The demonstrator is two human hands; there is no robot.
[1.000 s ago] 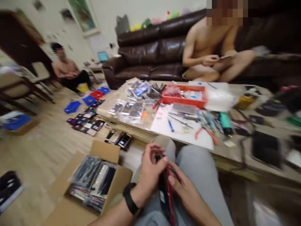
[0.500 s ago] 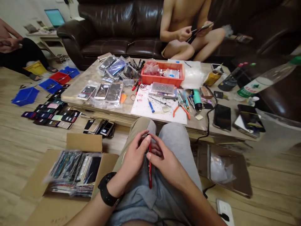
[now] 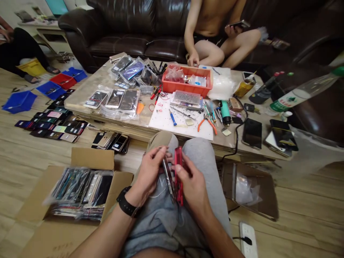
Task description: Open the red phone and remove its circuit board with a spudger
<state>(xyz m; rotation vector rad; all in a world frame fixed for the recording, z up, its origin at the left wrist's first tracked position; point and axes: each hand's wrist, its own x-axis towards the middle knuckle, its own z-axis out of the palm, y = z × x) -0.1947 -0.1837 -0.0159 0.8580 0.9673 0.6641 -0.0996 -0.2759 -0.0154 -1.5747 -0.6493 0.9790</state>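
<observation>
Above my lap, my left hand (image 3: 151,168) grips a thin dark phone part (image 3: 168,179) with a silvery edge, tilted and seen nearly edge-on. Close to its right, my right hand (image 3: 192,177) holds a red phone shell (image 3: 178,175) between thumb and fingers. A narrow gap shows between the two pieces at the top; near their lower ends they come close, and whether they touch is unclear. Some fingertips are hidden behind the pieces.
Ahead, a low table (image 3: 80,104) bears a red bin (image 3: 185,84), bagged phones, pliers (image 3: 206,123) and a blue screwdriver (image 3: 172,118). A cardboard box (image 3: 92,157) of bagged parts stands left. Another person (image 3: 212,21) sits on the sofa.
The dark part and red shell, earlier together as one upright stack, are now apart, one in each hand. The view has shifted slightly. The person opposite has lowered one hand toward the table.
</observation>
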